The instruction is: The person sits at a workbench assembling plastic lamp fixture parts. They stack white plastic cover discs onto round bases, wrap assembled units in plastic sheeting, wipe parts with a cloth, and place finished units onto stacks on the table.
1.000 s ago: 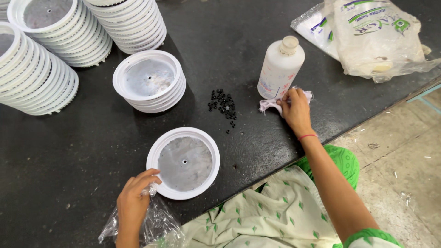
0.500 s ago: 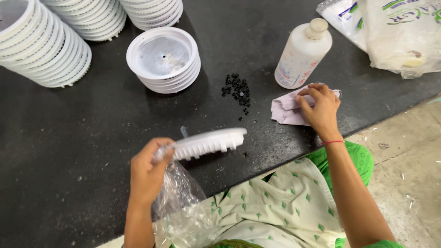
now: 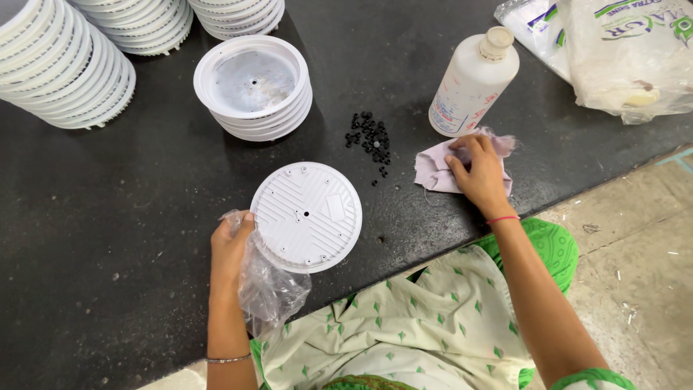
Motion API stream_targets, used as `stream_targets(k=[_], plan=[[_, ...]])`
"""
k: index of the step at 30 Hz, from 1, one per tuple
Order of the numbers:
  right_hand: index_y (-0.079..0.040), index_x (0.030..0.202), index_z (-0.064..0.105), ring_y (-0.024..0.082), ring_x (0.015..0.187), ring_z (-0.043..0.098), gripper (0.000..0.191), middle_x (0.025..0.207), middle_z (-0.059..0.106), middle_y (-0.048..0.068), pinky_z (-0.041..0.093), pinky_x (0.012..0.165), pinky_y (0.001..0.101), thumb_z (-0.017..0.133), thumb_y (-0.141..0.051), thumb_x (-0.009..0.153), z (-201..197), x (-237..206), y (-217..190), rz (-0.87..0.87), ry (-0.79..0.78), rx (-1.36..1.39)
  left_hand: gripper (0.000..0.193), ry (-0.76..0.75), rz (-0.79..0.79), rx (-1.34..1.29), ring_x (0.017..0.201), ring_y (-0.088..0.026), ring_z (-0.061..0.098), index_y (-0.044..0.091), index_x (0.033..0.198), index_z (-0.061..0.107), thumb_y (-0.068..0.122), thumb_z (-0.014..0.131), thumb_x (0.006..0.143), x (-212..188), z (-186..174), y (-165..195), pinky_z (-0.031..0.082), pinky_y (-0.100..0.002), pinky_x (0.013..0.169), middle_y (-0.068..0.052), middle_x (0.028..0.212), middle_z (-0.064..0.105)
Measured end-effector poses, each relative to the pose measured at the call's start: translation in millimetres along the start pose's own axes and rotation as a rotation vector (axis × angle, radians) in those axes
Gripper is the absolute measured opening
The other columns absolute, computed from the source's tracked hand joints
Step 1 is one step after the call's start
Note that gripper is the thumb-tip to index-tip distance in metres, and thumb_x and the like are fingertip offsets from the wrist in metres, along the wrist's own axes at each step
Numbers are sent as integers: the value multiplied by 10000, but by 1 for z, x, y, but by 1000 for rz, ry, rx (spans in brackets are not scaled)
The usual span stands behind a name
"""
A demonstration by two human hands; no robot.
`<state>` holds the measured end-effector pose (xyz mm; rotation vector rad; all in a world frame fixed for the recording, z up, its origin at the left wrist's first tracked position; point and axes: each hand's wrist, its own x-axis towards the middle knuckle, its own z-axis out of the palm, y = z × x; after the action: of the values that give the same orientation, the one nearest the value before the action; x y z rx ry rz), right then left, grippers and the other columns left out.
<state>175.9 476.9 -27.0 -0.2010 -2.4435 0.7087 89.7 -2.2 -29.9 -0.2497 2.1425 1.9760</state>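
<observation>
The left hand (image 3: 229, 249) is seen at about seven o'clock, forearm rising straight from the lower edge, fingers curled and thumb raised in a closed grip. The right hand (image 3: 480, 172) is placed at about three o'clock, palm down with fingers bent and pressed flat; its forearm is stretched diagonally from the lower right corner. The fingertips are probably tucked under, though partly hidden.

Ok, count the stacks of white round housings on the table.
4 in view: one leaning stack far left, two at the top edge, one short stack mid-table. More may lie outside the frame.
</observation>
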Motion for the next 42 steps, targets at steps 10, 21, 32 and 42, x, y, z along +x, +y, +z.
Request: stream_targets(k=[10, 21, 32, 42], plan=[[61, 1556, 224, 388, 1332, 461, 1223, 1447, 422, 250, 427, 1090, 475, 1028, -282, 700, 26, 51, -6, 121, 369, 80, 308, 3, -16, 39, 820, -129, 633, -20, 1128, 702, 237, 665, 963, 1, 1, -1, 500, -289, 729, -58, 942, 705], [23, 1439, 350, 314, 1317, 543, 984, 1389, 508, 206, 455, 1129, 428, 993, -255, 748, 31, 79, -6, 288, 407, 365, 314, 15, 124, 48, 861, -107, 637, -24, 1098, 708, 260, 678, 968, 7, 0, -18, 506, -265, 778, -42, 956, 715], [11, 1365, 310, 263, 1249, 613, 840, 1333, 552, 181, 543, 1071, 401, 909, -129, 792, 0, 81, 6, 343, 287, 859, 330, 31, 111, 82, 845, -120, 647, -18, 1093, 712, 283, 689, 961, 2, -1, -13, 508, -271, 767, -57, 944, 728], [20, 1335, 348, 271, 1183, 673, 788, 1285, 600, 180, 603, 1008, 425, 902, -101, 788, 3, 94, 1, 405, 223, 898, 323, 47, 140, 52, 862, -122, 648, -25, 1101, 707, 268, 684, 966, -2, 3, -8, 513, -279, 787, -62, 959, 723]])
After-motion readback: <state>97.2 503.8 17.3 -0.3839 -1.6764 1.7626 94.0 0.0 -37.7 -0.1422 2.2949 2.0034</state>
